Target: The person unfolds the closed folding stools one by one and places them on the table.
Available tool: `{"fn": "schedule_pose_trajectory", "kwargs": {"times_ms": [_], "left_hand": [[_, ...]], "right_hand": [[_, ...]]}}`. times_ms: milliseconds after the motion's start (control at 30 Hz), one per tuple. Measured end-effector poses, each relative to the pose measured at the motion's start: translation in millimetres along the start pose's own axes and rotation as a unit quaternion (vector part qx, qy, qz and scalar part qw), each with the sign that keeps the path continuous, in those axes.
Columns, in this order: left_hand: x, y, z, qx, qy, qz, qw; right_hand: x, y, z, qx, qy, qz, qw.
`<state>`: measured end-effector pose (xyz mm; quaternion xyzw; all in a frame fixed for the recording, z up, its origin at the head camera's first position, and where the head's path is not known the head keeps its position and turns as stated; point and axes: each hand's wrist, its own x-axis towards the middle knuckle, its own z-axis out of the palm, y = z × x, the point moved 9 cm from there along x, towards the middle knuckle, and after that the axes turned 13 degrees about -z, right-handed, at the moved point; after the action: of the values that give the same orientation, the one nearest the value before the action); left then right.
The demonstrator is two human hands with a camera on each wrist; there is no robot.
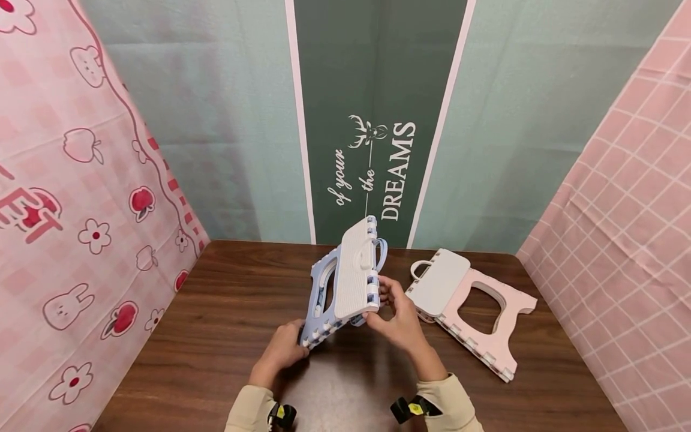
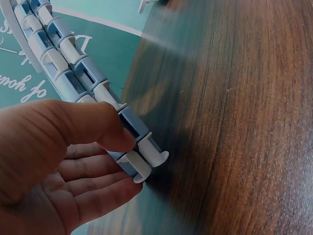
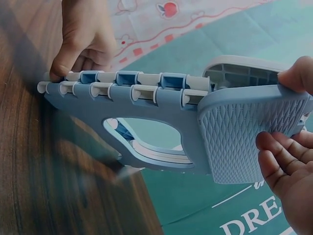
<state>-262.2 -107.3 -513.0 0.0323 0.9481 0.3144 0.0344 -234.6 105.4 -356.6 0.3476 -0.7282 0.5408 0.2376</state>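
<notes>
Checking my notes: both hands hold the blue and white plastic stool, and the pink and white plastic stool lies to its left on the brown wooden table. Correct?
No, the side is wrong: the head view shows the pink and white plastic stool to the right of the blue and white one.

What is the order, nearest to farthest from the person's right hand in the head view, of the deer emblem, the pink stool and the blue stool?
1. Blue stool: nearest, held by the right hand and extending to its left.
2. Pink stool: to the hand's right, lying on the table.
3. Deer emblem: farthest, up on the backdrop.
</notes>
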Motion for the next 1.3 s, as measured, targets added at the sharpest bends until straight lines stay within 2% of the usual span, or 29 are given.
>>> {"fn": "schedule_pose_trajectory", "kwargs": {"times_ms": [633,933,1300], "left_hand": [[0.1,4.3,4.2,-0.019,-0.019,0.007,0.9996],[0.6,7.5,3.6,-0.013,-0.008,0.022,0.9996],[3.4,10.4,4.9,-0.024,-0.016,0.027,0.9992]], "right_hand": [[11,-5,3,-0.002,-0.02,-0.028,0.999],[16,-8,5,-0.01,-0.028,-0.042,0.999],[18,-10,9,-0.014,-0.03,-0.058,0.998]]}}
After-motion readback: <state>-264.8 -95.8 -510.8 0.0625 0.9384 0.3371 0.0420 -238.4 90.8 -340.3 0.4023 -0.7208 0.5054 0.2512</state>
